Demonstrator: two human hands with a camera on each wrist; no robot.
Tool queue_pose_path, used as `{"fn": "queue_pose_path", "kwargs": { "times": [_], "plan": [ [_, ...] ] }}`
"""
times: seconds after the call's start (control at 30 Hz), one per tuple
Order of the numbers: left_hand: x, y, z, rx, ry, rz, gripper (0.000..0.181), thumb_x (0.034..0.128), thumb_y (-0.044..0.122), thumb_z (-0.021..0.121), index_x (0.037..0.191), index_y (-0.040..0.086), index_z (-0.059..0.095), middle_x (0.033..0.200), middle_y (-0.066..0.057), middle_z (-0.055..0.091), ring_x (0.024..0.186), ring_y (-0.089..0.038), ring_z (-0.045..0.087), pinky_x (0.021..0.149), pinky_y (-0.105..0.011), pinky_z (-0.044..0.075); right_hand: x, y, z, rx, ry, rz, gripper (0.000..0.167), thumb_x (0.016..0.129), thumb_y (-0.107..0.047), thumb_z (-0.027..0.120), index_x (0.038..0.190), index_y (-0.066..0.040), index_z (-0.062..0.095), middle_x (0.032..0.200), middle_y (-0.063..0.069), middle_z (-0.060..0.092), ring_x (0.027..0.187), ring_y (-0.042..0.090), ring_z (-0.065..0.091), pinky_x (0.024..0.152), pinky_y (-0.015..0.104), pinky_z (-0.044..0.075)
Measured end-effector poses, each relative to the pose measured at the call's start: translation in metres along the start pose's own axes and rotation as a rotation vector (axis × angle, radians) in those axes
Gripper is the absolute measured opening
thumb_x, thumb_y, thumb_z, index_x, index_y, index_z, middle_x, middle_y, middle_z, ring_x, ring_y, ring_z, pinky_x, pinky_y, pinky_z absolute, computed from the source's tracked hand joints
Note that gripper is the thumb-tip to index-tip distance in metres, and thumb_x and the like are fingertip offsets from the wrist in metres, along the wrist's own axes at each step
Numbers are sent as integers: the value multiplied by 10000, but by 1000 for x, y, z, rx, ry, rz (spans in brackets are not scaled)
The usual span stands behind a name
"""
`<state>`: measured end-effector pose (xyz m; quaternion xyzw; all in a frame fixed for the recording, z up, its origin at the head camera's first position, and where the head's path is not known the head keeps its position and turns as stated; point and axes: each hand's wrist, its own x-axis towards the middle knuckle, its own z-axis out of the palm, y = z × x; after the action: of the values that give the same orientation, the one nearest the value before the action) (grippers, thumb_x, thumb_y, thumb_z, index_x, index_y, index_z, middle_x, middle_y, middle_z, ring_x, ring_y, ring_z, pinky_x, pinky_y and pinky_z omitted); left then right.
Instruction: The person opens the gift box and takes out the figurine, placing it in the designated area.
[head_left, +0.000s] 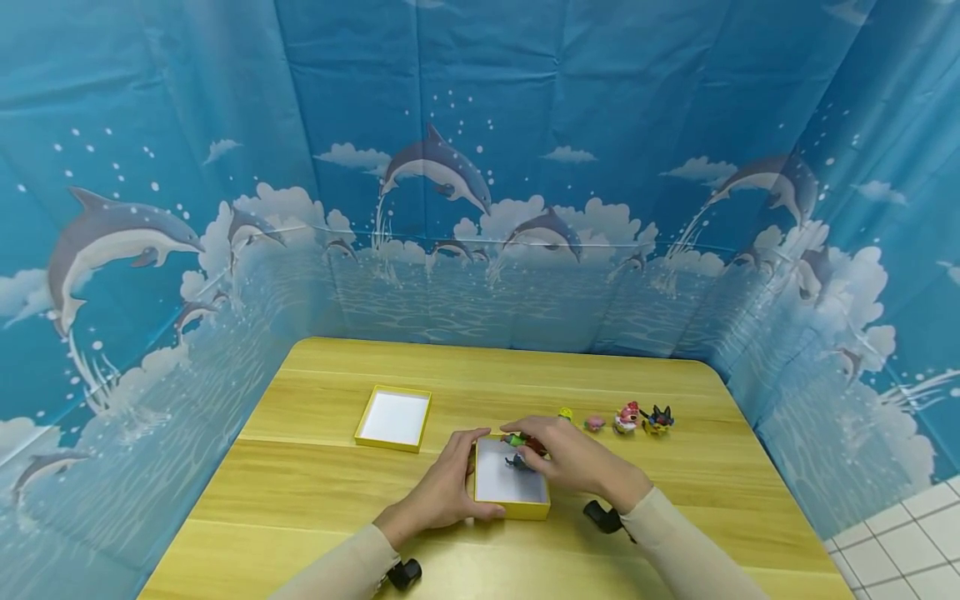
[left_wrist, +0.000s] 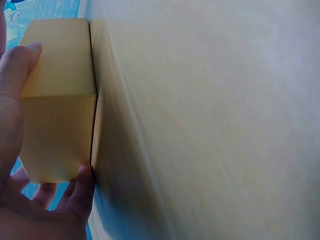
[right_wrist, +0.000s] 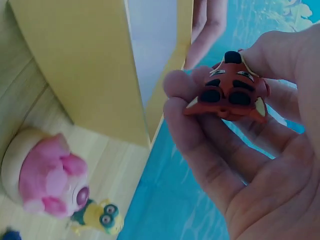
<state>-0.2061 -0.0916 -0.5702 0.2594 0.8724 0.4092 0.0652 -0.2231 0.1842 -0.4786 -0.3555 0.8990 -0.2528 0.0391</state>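
A yellow box (head_left: 517,508) with a white inside stands open-topped at the table's front middle. My left hand (head_left: 450,483) grips its left side; in the left wrist view the thumb lies on one face of the box (left_wrist: 60,135) and the fingers bend round another. Above the box's right part, my right hand (head_left: 558,450) holds a small fox figurine, with its orange-red head (right_wrist: 232,95) between thumb and fingers in the right wrist view. A green part of the fox figurine (head_left: 514,439) shows in the head view. Below it appears a small dark grey shape (head_left: 516,461), too small to identify.
A shallow yellow lid (head_left: 362,440) with a white inside lies to the left. Right of the box stand a yellow figurine (head_left: 566,413), a pink one (head_left: 594,423), a pink-and-white one (head_left: 626,418) and a black-eared one (head_left: 658,420). A dolphin-printed curtain (head_left: 465,292) surrounds the table.
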Motion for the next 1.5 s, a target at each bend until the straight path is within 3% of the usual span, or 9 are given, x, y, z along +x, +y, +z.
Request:
{"fn": "queue_pose_path", "kwargs": {
  "times": [0.1,0.23,0.5,0.77,1.03,1.5],
  "plan": [
    [0,-1,1,-16,8,-2,1283,867,594,1028,1825,161,292,1728,-179,442,1513,-298,576,1242,-524,577,-5,3,-3,40,25,17,290,1183,-179,707,1465,-113,723,1229,30,838,910,-26,683,803,259,623],
    [1,-3,2,-31,11,-7,1289,863,586,1035,1828,162,292,1732,-181,437,1521,-303,572,1254,-533,574,-13,8,-7,85,67,20,190,1168,-238,749,1330,-145,713,1076,4,827,824,-25,676,743,242,596],
    [0,-2,3,-37,9,-15,1292,854,582,1041,1830,194,289,1725,-163,442,1516,-296,574,1262,-532,567,-31,21,-18,71,188,-11,98,1117,-222,815,1212,-197,807,1140,-71,793,885,1,698,772,247,638],
    [0,-3,3,-25,2,-32,1303,855,612,1030,1842,219,274,1760,-112,423,1577,-305,550,1290,-570,545,-49,36,-33,71,268,27,226,1021,-40,881,1217,-135,825,1127,7,872,891,102,831,781,276,692],
    [0,-2,2,-38,2,-30,1300,854,592,1037,1839,210,279,1758,-121,425,1567,-306,556,1281,-558,556,-70,49,-53,41,272,126,269,1027,-169,913,1282,-154,830,1158,-23,862,947,44,818,815,266,695],
    [0,-3,1,-20,-9,-24,1290,870,610,1019,1842,215,270,1768,-128,415,1610,-339,533,1288,-589,544,-95,74,-69,-17,301,221,289,1037,-100,897,1312,-121,814,1141,-24,827,927,6,747,787,263,665]
  ]
}}
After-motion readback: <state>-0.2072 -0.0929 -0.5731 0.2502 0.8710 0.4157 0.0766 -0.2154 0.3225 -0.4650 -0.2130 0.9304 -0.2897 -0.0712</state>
